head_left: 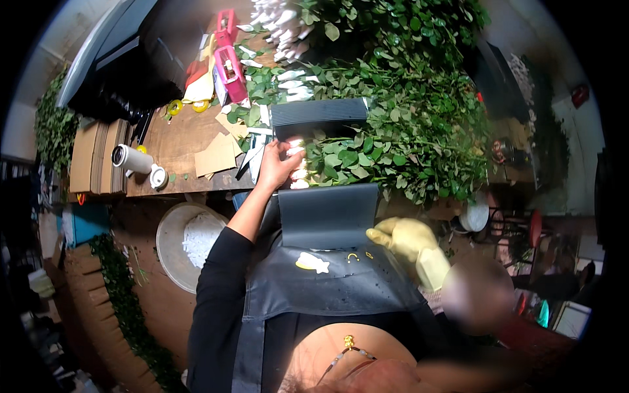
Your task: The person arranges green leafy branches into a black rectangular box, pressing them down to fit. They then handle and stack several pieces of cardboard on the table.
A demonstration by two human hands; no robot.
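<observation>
My bare left hand (280, 164) reaches over the table's near edge, its fingers closed on white-wrapped flower heads (299, 175) at the end of leafy green stems (367, 157). My right hand (407, 239) wears a pale yellow glove. Its fingers look curled, with nothing seen in them, beside the right edge of a smooth dark grey sheet (327, 216). That sheet spans the gap between the table edge and my black apron (327, 281). Beyond my left hand, a ribbed black strip (320, 112) lies across the stems. Scissors (249, 160) lie just left of my left wrist.
More wrapped flowers (282, 29) and leafy stems are piled at the back. Pink tape dispensers (229, 72), cardboard pieces (216, 155), a white tumbler (131, 159) and stacked cardboard (98, 157) occupy the left side. A white bucket (167, 262) stands below, left of my arm.
</observation>
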